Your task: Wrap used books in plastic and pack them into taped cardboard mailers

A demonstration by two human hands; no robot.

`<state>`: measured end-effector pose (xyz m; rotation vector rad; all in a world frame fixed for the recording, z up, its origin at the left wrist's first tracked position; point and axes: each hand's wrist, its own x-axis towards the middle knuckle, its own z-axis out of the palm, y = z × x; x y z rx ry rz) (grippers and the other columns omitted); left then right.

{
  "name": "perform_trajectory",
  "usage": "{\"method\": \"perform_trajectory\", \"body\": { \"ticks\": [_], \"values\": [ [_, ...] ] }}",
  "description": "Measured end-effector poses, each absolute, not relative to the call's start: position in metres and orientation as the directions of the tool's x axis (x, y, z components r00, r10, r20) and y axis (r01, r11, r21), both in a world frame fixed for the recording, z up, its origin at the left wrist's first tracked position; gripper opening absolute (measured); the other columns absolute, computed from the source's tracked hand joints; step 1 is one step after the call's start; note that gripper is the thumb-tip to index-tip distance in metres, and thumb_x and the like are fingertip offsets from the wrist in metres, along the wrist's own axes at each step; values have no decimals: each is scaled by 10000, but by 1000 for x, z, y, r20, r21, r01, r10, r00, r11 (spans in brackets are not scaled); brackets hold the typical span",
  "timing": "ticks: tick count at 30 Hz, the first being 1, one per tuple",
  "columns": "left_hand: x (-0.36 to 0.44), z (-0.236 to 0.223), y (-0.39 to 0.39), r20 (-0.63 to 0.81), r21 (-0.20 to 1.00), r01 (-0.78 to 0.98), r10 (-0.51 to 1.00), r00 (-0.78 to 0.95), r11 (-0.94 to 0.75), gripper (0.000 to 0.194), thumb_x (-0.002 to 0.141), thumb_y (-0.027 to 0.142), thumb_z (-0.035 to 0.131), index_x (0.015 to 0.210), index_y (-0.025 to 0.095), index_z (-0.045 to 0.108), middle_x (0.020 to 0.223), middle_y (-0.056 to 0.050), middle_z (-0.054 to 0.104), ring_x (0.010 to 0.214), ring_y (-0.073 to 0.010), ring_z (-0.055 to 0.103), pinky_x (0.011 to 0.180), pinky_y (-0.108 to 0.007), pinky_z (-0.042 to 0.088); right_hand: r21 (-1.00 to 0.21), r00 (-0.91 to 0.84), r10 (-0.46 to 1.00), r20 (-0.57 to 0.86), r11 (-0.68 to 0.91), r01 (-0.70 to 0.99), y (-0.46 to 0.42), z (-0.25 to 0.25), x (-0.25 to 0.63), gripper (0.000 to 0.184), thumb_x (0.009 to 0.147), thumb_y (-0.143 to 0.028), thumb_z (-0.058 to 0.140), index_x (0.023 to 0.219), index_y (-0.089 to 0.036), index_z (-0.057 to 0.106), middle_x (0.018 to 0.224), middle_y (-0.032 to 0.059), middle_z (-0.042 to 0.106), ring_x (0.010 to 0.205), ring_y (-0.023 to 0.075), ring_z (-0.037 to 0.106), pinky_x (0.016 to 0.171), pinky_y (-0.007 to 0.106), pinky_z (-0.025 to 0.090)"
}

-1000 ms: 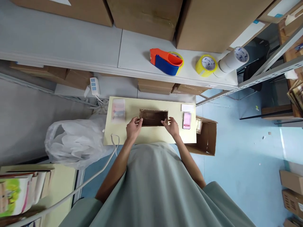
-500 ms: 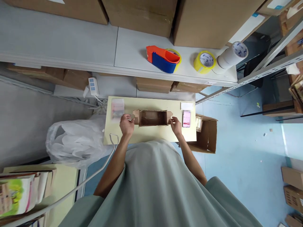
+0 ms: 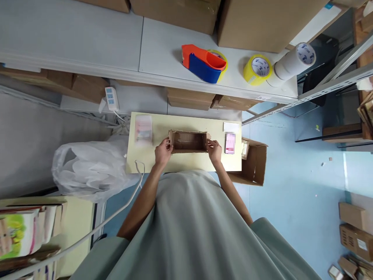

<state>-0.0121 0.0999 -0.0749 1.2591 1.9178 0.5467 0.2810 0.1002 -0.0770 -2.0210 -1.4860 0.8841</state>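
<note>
Cardboard box (image 3: 189,140) sat open-topped on the counter (image 3: 186,161), the left hand (image 3: 162,153) and right hand (image 3: 215,152) grasping its opposite ends, presumably because that kept it steady; exact fingertip contact was too small to judge.

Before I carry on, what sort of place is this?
Probably a packing area in a storeroom or small warehouse: a tape dispenser and yellow tape roll sit on the shelf, large cardboard boxes stand behind them, and a small open carton is on the table.
</note>
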Motion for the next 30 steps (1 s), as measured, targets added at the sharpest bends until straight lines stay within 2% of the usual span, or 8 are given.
{"method": "perform_trajectory", "body": {
  "ticks": [4,9,13,16,18,20,23,30],
  "values": [
    [-10,-76,91,-318,741,557,927,-199,374,580,1023,192,614,1597,280,606,1352,-104,825,1217,-240,810,1076,-356,613,-688,192,949,-249,-313,655,103,-72,282,309,1024,-254,662,1269,-210,846,1220,109,806,919,227,827,893,340,647],
    [-13,-74,93,-314,704,644,944,-99,301,519,1052,207,579,1561,257,663,1299,-132,840,1199,-287,812,1073,-397,595,-680,202,949,-243,-315,662,102,-66,283,352,1022,-273,634,1299,-201,838,1213,123,806,963,246,826,887,360,653],
    [-16,-70,94,-296,717,643,953,-69,269,485,1037,171,595,1507,265,664,1281,-119,834,1174,-275,813,1033,-371,596,-649,242,938,-247,-346,677,101,-64,280,360,1018,-265,625,1296,-195,842,1218,122,807,927,234,824,852,340,642],
    [-18,-68,90,-247,742,649,968,30,169,405,1080,177,522,1420,273,721,1302,-114,819,1146,-272,811,990,-349,598,-642,265,932,-247,-362,675,100,-62,277,356,1005,-263,637,1282,-179,845,1219,131,807,943,241,825,847,344,637],
    [-21,-68,88,-215,744,662,971,106,92,469,1090,166,486,1500,265,691,1444,-127,770,1183,-276,793,996,-342,588,-643,276,930,-245,-369,671,99,-60,276,363,999,-269,638,1283,-175,844,1214,130,807,959,244,822,854,352,638],
    [-22,-70,89,-216,728,682,967,134,68,576,1089,167,494,1656,234,565,1503,-156,738,1179,-286,790,999,-342,582,-640,289,926,-244,-378,669,98,-59,275,377,992,-269,635,1292,-173,842,1201,127,808,950,241,817,859,358,642],
    [-23,-75,92,-266,692,713,958,109,111,680,1077,182,543,1748,166,436,1379,-186,794,1088,-296,809,977,-342,581,-630,314,917,-245,-397,667,99,-57,273,396,977,-258,628,1297,-164,840,1195,129,810,927,236,813,846,358,649],
    [-29,-84,107,-301,702,700,945,127,129,612,1034,179,605,1646,173,607,1092,-148,856,973,-303,815,974,-380,598,-572,360,908,-213,-415,708,100,-56,267,391,975,-270,628,1266,-149,858,1157,132,815,886,226,806,795,332,646]
  ]
}}
